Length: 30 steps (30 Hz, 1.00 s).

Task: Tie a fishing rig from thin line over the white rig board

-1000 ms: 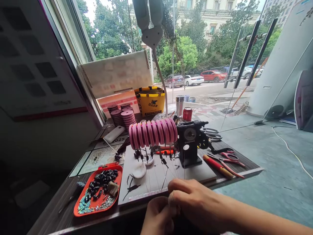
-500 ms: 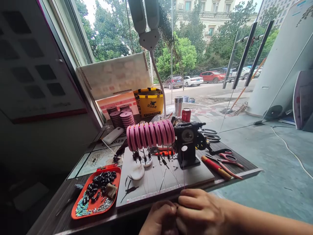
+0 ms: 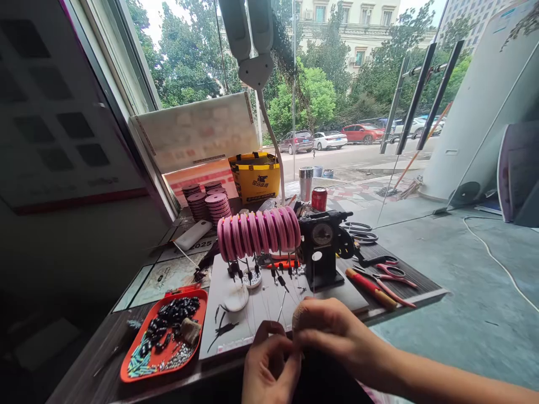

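My left hand (image 3: 269,367) and my right hand (image 3: 332,331) meet at the near edge of a grey work board (image 3: 337,294). Both pinch a thin line that I can barely make out; it runs up toward a row of pink spools (image 3: 257,231) mounted beside a black winding machine (image 3: 322,247). Several thin lines with small black pieces hang from the spools over the board. The fingertips of both hands are pressed together where the line passes.
A red tray (image 3: 135,367) of black and teal small parts lies at left. Red-handled scissors (image 3: 391,275), a red and yellow knife (image 3: 370,288), stacked spools (image 3: 208,202), a yellow bucket (image 3: 255,177), a red can (image 3: 319,198) and a steel cup (image 3: 305,182) stand around.
Both hands dropped toward the near edge half a second ago, then rose again over the board's front. The left fingers now show pinched upward.
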Each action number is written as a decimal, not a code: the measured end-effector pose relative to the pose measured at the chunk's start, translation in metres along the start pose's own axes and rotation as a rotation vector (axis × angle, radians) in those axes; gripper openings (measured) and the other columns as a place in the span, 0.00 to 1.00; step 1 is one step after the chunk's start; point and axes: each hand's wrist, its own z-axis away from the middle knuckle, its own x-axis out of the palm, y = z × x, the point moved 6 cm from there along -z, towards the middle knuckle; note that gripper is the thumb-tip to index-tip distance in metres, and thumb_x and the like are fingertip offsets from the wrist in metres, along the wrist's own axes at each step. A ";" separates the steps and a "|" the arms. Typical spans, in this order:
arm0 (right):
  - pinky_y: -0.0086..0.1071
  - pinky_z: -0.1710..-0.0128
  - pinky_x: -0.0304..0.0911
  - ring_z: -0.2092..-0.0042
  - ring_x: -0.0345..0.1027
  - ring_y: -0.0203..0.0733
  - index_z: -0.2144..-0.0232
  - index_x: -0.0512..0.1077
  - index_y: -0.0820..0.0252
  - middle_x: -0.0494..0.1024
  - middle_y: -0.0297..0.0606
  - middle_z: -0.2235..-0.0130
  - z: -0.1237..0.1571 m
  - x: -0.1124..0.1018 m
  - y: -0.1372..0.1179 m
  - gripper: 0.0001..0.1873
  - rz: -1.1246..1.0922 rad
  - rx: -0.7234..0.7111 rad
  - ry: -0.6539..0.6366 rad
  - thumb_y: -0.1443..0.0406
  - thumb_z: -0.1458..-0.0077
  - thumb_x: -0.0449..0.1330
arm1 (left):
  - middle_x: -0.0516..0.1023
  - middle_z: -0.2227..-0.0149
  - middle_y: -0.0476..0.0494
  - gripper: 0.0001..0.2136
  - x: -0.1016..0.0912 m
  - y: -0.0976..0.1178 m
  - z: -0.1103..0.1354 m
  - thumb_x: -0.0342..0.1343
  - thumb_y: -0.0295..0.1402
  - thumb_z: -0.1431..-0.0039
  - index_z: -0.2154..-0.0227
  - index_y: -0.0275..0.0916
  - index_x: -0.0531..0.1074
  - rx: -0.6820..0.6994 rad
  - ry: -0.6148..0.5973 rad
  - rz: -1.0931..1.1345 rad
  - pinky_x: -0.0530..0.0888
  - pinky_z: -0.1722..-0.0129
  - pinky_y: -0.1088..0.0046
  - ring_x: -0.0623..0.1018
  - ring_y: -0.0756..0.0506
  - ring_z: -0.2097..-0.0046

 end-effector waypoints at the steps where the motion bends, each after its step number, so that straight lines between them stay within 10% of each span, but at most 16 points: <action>1: 0.27 0.72 0.54 0.73 0.56 0.33 0.79 0.65 0.62 0.64 0.30 0.77 -0.001 0.000 0.001 0.11 -0.053 0.023 0.006 0.63 0.50 0.59 | 0.65 0.73 0.49 0.17 0.000 -0.002 0.000 0.61 0.46 0.56 0.85 0.36 0.72 -0.015 0.010 0.023 0.56 0.78 0.76 0.61 0.54 0.76; 10: 0.28 0.71 0.58 0.73 0.63 0.34 0.77 0.66 0.62 0.70 0.32 0.76 -0.005 -0.002 0.013 0.12 -0.184 0.077 0.099 0.59 0.52 0.61 | 0.64 0.75 0.51 0.13 -0.003 -0.004 0.002 0.62 0.42 0.56 0.85 0.38 0.73 0.045 0.093 0.071 0.59 0.78 0.77 0.64 0.54 0.77; 15: 0.28 0.71 0.58 0.74 0.62 0.34 0.77 0.65 0.62 0.70 0.32 0.76 -0.006 -0.001 0.012 0.12 -0.205 0.099 0.115 0.60 0.53 0.61 | 0.67 0.71 0.49 0.07 0.000 0.019 0.015 0.53 0.26 0.47 0.77 0.39 0.73 0.526 0.238 -0.457 0.58 0.85 0.78 0.63 0.57 0.83; 21: 0.27 0.74 0.54 0.75 0.54 0.32 0.79 0.61 0.60 0.61 0.28 0.79 -0.014 0.002 0.005 0.10 -0.069 0.101 0.066 0.62 0.54 0.57 | 0.81 0.71 0.44 0.13 0.014 0.037 0.034 0.50 0.16 0.47 0.68 0.39 0.73 1.058 0.309 -0.763 0.73 0.68 0.75 0.80 0.47 0.71; 24: 0.27 0.74 0.54 0.74 0.54 0.33 0.78 0.61 0.59 0.61 0.29 0.77 -0.012 -0.001 0.001 0.08 0.017 0.078 0.082 0.65 0.52 0.56 | 0.81 0.72 0.45 0.13 0.008 0.038 0.023 0.49 0.18 0.47 0.72 0.41 0.74 0.848 0.190 -0.578 0.72 0.69 0.76 0.79 0.48 0.71; 30: 0.28 0.72 0.58 0.70 0.60 0.37 0.71 0.65 0.58 0.70 0.37 0.68 0.016 0.014 -0.022 0.08 0.827 -0.510 -0.133 0.73 0.49 0.50 | 0.72 0.82 0.50 0.03 0.006 -0.020 -0.002 0.59 0.28 0.61 0.84 0.36 0.72 -0.374 -0.177 0.347 0.61 0.81 0.78 0.64 0.54 0.82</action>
